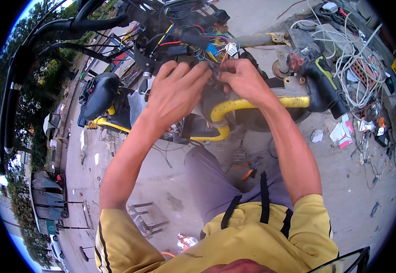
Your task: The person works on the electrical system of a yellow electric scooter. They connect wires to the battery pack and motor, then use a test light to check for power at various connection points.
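Both hands are at the wiring of a yellow-framed vehicle, an electric bike by its look. My left hand [177, 88] lies over the dark middle of the frame, fingers bent and tips tucked into the wires, so its grip is hidden. Just to the right, my right hand [245, 79] has thumb and forefinger pinched together where an orange wire [224, 59] comes out. Beyond the fingers spreads a bundle of coloured wires [202, 38] with a blue connector [212, 49] and a white connector [231, 49]. Below my right wrist runs a bent yellow tube [239, 105].
A cordless power tool [318, 77] rests on the frame at right. Past it lies a tangle of white cable [362, 77]. Black handlebars [70, 25] arch at upper left, above a black saddle [100, 95]. Orange-handled pliers [250, 170] lie on the ground between my legs.
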Demonstrator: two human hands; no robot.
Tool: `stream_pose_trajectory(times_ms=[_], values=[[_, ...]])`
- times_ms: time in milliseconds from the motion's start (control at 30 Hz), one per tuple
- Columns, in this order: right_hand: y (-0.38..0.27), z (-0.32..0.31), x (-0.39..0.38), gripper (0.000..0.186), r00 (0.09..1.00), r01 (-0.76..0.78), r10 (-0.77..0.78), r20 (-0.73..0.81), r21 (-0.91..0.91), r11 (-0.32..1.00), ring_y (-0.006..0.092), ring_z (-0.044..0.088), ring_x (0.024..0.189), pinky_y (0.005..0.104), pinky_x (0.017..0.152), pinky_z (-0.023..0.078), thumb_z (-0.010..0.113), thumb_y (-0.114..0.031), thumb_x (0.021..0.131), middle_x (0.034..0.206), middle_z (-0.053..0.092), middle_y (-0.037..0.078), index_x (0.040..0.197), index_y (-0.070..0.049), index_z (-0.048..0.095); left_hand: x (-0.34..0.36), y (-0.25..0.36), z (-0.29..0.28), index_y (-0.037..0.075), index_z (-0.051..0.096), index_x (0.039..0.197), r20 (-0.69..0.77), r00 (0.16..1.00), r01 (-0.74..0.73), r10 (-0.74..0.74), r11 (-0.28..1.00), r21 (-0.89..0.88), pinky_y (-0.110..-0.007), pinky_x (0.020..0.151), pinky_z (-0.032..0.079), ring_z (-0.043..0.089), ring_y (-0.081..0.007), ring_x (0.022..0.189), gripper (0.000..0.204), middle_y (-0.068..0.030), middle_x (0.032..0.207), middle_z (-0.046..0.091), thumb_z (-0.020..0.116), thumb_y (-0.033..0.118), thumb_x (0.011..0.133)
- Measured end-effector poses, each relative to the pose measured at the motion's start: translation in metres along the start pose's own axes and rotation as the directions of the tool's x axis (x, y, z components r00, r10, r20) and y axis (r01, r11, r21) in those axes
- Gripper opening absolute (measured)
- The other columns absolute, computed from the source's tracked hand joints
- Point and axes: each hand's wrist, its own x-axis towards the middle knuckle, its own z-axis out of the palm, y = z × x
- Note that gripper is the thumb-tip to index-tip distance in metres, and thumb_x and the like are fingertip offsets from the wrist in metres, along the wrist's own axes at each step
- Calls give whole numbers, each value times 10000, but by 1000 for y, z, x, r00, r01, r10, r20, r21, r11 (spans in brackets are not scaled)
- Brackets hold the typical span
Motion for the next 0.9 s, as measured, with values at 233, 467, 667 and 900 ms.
stream_pose_trajectory(times_ms=[233,467,667,900], values=[[-7,2,-3,269,999,-30,30,-17,-20,999,124,639,662,313,652,499,639,-89,951,854,692,64,1134,96,713,-2,-2,5,112,733,1221,-21,1000,-11,10,1000,-2,-399,1018,405,597,-185,1031,399,15,1357,650,762,168,827],[-8,0,-3,286,1000,6,-6,4,-39,999,120,620,652,310,617,486,649,-93,940,818,680,60,1156,85,707,0,-1,7,99,733,1193,-38,999,-4,3,1000,-24,-403,1012,396,596,-189,1015,397,4,1348,653,765,181,806],[1,2,0,289,995,99,-100,-16,-53,994,201,671,643,388,630,529,640,-110,948,767,715,160,1136,90,733,-1,-2,11,96,731,1187,-69,997,-24,22,1000,-21,-403,1007,392,593,-190,1013,400,-2,1347,655,755,173,796],[4,9,0,249,994,71,-79,-70,-104,992,187,680,656,371,623,529,638,-116,980,774,722,138,1092,87,730,-3,-2,16,98,742,1169,-104,995,-12,10,1000,-22,-404,1016,389,589,-187,1016,408,1,1340,662,753,190,772]])
